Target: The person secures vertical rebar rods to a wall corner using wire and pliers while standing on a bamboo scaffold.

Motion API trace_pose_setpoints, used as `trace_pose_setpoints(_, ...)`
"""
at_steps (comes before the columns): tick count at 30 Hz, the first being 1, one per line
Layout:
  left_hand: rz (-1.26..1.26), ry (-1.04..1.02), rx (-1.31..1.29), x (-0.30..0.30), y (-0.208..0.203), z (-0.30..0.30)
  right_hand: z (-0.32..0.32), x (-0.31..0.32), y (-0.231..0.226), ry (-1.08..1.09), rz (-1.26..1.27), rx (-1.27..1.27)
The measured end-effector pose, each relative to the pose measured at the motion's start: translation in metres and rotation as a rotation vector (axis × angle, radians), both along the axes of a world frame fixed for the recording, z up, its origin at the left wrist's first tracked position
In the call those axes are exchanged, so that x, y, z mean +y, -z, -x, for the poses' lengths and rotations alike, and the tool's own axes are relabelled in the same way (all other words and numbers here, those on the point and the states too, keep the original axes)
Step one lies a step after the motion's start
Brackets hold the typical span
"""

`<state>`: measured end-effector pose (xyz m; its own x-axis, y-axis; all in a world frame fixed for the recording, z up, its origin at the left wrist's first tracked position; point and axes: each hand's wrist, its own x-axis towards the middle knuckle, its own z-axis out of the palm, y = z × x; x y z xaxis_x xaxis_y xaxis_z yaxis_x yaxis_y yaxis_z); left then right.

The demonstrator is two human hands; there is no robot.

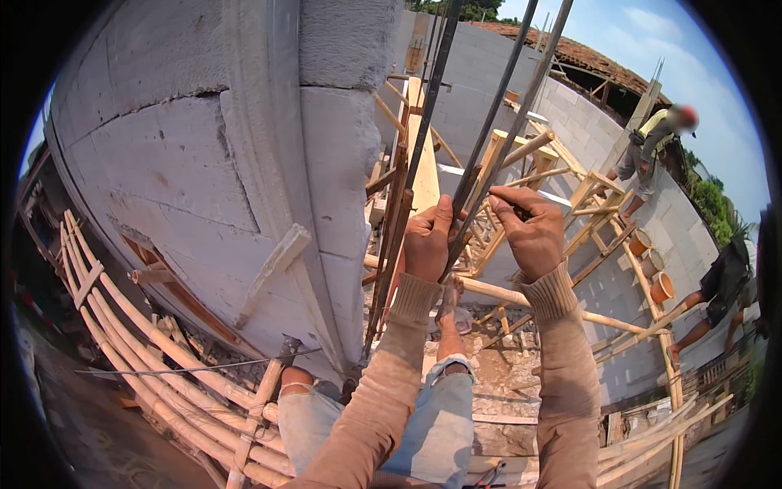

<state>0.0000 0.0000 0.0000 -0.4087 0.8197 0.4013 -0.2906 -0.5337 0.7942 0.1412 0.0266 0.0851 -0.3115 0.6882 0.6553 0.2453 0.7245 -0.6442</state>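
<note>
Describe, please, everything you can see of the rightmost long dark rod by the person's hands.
The rightmost rod is long, slim, straight-looking and dark grey, apparently metal. It leans right toward its top, running out of the picture's upper edge and down between the left hand and the right hand. Whether either hand touches it is hard to tell.

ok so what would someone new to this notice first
Probably the left hand and right hand, raised at the dark upright rods near the middle of the view. The big grey block wall filling the left side would likely come next. Then, at upper right, a person in red headgear, with orange buckets lower in the picture.
</note>
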Motion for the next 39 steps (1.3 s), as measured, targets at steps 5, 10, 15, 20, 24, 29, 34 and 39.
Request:
trace_pose_setpoints(5, 0.102, 0.001, 0.053, -0.002, -0.001, 0.002, 0.015, 0.011, -0.021, -0.077, -0.290, -0.205)
trace_pose_setpoints(10, -0.153, 0.033, -0.075, -0.008, -0.037, -0.004, 0.012, 0.005, -0.039, -0.102, -0.330, -0.249)
trace_pose_setpoints(15, -0.086, -0.116, 0.068, -0.005, -0.034, -0.001, 0.012, 0.010, -0.036, -0.145, -0.320, -0.194)
trace_pose_setpoints(20, -0.187, -0.201, 0.085, -0.005, -0.031, -0.005, 0.009, 0.013, -0.037, -0.207, -0.205, -0.202)
trace_pose_setpoints(24, -0.149, -0.266, 0.134, -0.004, -0.035, -0.007, 0.008, 0.015, -0.044, -0.265, -0.149, -0.232)
trace_pose_setpoints(29, -0.004, -0.208, 0.175, -0.008, -0.040, -0.003, 0.007, 0.021, -0.049, -0.369, 0.023, -0.208)
trace_pose_setpoints(34, -0.137, -0.266, 0.139, -0.005, -0.042, -0.005, 0.013, 0.025, -0.053, -0.393, 0.002, -0.222)
trace_pose_setpoints(39, -0.171, -0.174, 0.075, -0.008, -0.046, -0.006, 0.012, 0.039, -0.047, -0.450, 0.074, -0.237)
